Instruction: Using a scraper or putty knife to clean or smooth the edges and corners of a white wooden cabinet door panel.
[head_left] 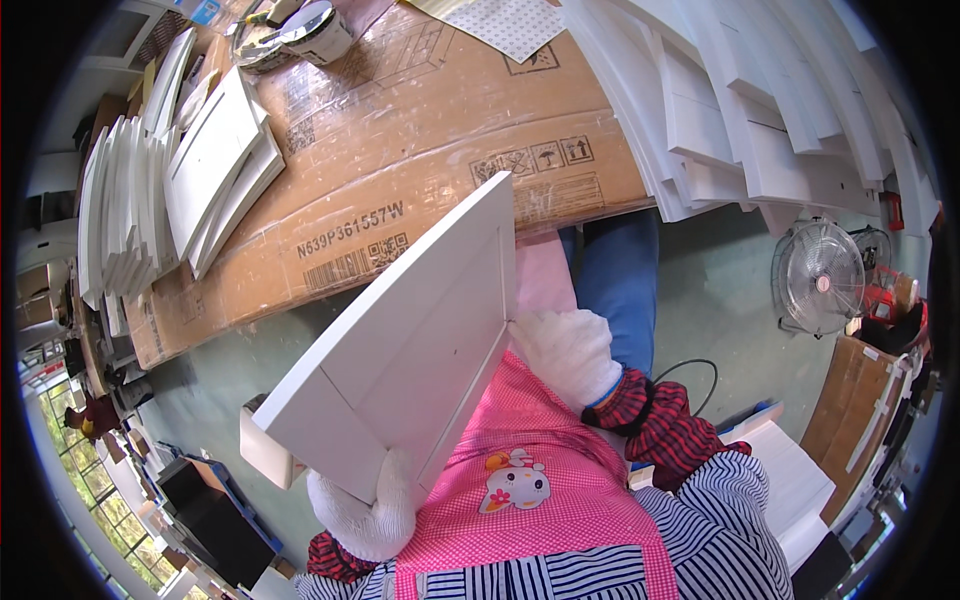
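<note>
The white door panel (410, 340) sits tilted over the person's lap, in front of the pink apron (540, 500). The left hand (370, 505), in a white glove, curls its fingers around the bottom edge. The right hand (570, 350) presses closed fingers against the panel's right side. A cardboard-covered table (420, 150) lies just beyond.

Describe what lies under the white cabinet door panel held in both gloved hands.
Under the white panel show a pink checked apron, blue trousers and green floor. A small white block peeks out at its lower left; the panel hides the rest.
</note>
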